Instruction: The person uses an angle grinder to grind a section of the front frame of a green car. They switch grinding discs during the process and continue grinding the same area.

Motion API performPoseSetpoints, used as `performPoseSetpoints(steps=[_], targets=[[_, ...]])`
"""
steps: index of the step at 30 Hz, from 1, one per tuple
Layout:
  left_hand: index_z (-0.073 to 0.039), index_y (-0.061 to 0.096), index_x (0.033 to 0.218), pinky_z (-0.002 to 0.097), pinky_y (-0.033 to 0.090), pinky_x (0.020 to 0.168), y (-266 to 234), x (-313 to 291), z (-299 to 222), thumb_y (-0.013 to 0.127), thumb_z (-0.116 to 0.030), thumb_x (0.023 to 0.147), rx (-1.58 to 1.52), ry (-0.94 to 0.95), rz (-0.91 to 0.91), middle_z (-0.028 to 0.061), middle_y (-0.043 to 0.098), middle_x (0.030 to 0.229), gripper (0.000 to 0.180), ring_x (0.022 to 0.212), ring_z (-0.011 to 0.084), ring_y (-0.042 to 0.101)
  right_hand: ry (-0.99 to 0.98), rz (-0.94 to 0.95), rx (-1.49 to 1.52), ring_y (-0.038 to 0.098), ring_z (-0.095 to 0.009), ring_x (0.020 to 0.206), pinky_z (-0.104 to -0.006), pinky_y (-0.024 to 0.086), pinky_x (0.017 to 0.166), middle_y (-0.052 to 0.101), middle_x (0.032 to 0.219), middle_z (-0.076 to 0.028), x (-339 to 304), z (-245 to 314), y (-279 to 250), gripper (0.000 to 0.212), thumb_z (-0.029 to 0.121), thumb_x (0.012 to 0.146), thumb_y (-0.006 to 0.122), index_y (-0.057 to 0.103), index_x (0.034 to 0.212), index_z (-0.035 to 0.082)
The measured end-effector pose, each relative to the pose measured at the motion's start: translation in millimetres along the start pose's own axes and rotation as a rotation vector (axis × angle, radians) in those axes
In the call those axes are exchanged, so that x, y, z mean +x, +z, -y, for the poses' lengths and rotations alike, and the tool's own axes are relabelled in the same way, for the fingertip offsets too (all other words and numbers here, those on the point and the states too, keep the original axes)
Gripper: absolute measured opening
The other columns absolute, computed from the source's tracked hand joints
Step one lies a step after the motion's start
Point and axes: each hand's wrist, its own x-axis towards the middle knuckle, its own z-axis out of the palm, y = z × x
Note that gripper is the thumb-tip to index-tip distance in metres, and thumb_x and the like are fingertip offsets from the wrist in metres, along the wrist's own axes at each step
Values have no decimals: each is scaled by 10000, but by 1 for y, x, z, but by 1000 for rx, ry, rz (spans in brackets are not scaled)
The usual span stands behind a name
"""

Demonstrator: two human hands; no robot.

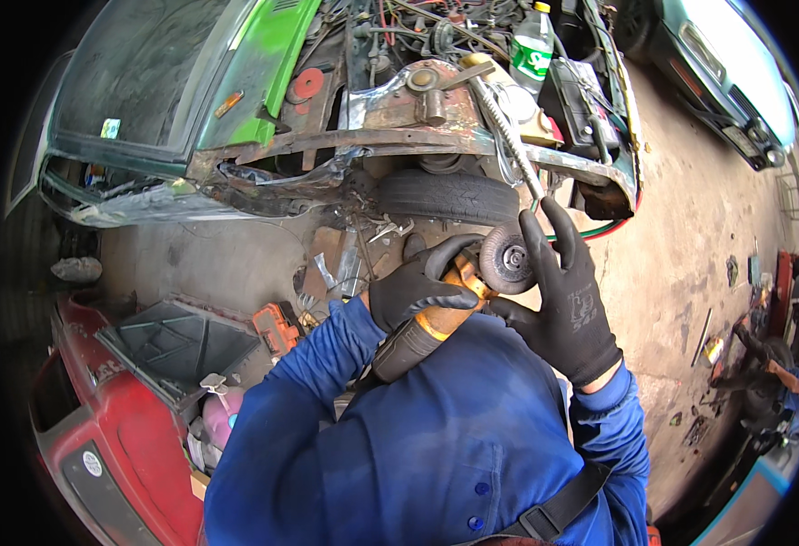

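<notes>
My left hand (417, 287), in a black glove, is wrapped round the head end of a yellow-and-dark angle grinder (440, 320). The grinder lies slantwise in front of my blue overalls. At its upper end a round, worn grinding disc (514, 258) faces up, and no guard can be seen over it. My right hand (577, 314), gloved the same way, is beside the disc with fingers stretched and spread. Its thumb and forefinger flank the disc's edge; whether they touch it I cannot tell. Beyond the right fingertips, a ribbed grey tube (508, 136) slants out of the engine bay.
A stripped car front (408, 114) with a green panel (276, 68) stands ahead, a tyre (449, 197) beneath. A bottle (532, 55) and battery (581, 105) sit there. An orange tool (276, 328) and red car body (135, 428) are left. Another person's arm (795, 378) shows right.
</notes>
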Motion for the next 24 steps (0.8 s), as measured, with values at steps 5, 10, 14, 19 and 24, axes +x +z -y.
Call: performPoseSetpoints(steps=[5,10,14,19,24], targets=[[45,375,1704,413,398,1310,-7,1,10,895,-131,884,14,-5,10,195,534,1664,987,1545,275,515,295,57,179,747,-352,1149,-396,642,909,621,1406,-231,-2,6,14,1110,256,777,1037,444,1671,-30],[21,369,1696,426,436,1281,-8,7,20,918,-190,908,-371,17,72,186,539,1652,983,1537,290,527,-102,-25,-133,628,-454,1367,-538,546,1090,603,1513,-262,16,4,7,1030,410,750,1015,561,1604,57],[23,284,1742,419,361,1339,-12,13,2,925,-206,911,-120,107,218,174,460,1721,1074,1604,281,453,-339,106,-205,670,-411,1263,-508,553,1010,631,1486,-213,39,-3,-4,894,488,777,965,662,1528,109],[7,333,1732,418,391,1314,-14,8,-33,901,-188,902,43,93,26,160,502,1685,1024,1572,253,482,-302,-91,-212,726,-359,1024,-487,578,833,712,1273,-176,67,2,14,729,410,825,913,720,1445,80],[-9,424,1690,397,480,1235,-26,11,-49,854,-114,926,-74,115,-108,131,589,1603,883,1469,221,573,-163,-257,-160,743,-351,969,-471,599,780,728,1143,-140,101,3,39,618,389,822,905,764,1357,114]])
